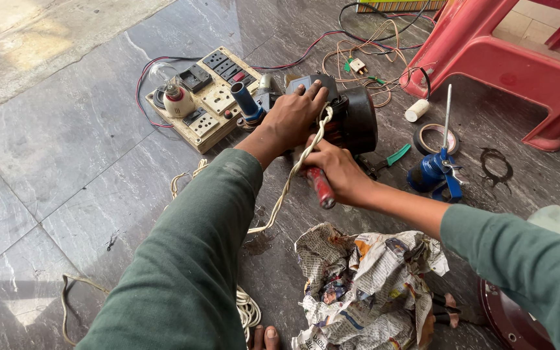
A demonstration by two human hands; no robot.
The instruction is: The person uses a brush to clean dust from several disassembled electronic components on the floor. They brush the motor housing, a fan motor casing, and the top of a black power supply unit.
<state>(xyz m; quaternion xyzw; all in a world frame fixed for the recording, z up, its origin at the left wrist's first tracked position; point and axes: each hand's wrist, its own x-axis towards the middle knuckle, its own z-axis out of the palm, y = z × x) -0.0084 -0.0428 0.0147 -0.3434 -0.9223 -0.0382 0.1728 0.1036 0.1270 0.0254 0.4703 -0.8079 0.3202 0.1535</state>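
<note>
Left hand (293,116) spread flat and pressing down on top of the dark electric motor (351,116), fingers open, gripping nothing. Right hand (337,172) clenched round the red handle of a screwdriver (321,186), just below the motor, shaft hidden behind the hand. Twisted white cord (293,175) running from the motor between the two hands and down across the grey stone floor (66,162) to a coil near the bottom edge. Motor itself resting on that floor, roughly centre of view, black round end cover facing right. Left of the motor, touching or nearly so, a cream switchboard (212,104) with sockets, switches and a bulb (173,91) at its far left end; a blue cylindrical part (244,100) between board and motor. Behind the motor, a tangle of thin wires (364,55) with a small white plug. Right of the motor, a green-handled tool (393,155), a small white cylinder (416,110), a roll of tape (437,137) and a blue tool (434,172) with an upright metal rod. Further right, well apart from the motor, the leg of a red plastic stool (507,58). Below the motor, near the right forearm, crumpled newspaper (364,285) with pliers handles (448,310) poking out at its right edge
</note>
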